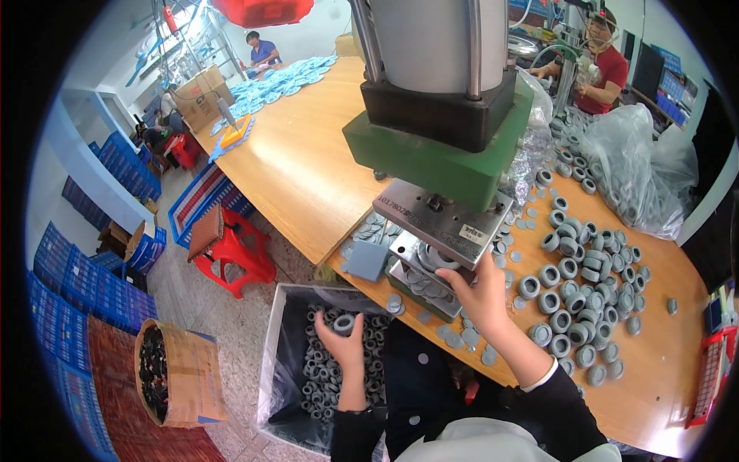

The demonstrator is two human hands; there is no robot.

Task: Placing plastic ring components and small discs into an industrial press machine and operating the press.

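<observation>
My left hand [342, 348] is over the open box, with a small grey toy wheel [344, 324] between its curved fingers and thumb. My right hand [483, 294] reaches in at the bench press [439, 142]. Its thumb and fingers are around another grey wheel [433, 257], partly hidden beneath the upper metal plate [439, 222]. Thin grey discs [427, 286] lie in the holder below, close to my right thumb. Under my left hand the white-walled box [271, 358] holds many similar grey pieces.
Grey wheels [577, 308] are heaped on the wooden table [308, 169] to the right, with loose discs around them. A grey-blue block [367, 260] sits beside the press. Red stool [235, 250] and carton [181, 377] stand at left. A co-worker [608, 73] sits across the table.
</observation>
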